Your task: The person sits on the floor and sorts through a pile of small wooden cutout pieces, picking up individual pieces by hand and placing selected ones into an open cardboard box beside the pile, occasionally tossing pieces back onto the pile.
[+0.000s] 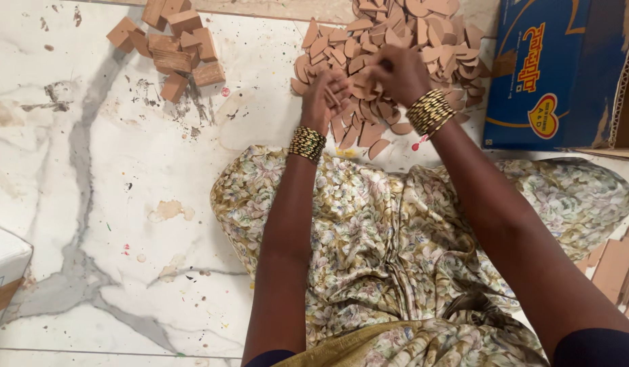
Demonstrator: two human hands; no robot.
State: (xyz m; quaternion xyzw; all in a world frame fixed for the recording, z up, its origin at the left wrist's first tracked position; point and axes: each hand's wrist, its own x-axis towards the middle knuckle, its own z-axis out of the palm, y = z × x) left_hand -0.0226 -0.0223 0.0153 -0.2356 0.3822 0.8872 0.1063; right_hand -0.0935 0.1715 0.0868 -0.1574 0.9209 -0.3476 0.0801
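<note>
- The left hand [325,97] sat at the near left edge of the pile of flat cardboard pieces [389,61], its fingers curled closed around a small bunch of those tan, petal-shaped pieces.
- The right hand [398,73] was just to the right of the left one, resting over the near part of the same pile; its fingers were bent down and closed on pieces there, though exactly how many they pinched could not be told.
- The two hands were just beside each other, nearly touching.
- Each wrist wore a stack of gold and dark bangles [308,143].
- The pile lay on the white marble floor [111,204], spreading from the hands away toward the far edge of the view.
- Well to the left of the pile, a smaller heap of thicker cardboard blocks [173,47] lay on the same floor.
- Just to the right of the pile stood a blue cardboard box [545,75], its flap open.
- On the near side of the pile, the person's floral dress [389,245] covered the lap.
- Far to the right and nearer than the pile, some flat cardboard sheets [617,265] lay at the frame's edge.
</note>
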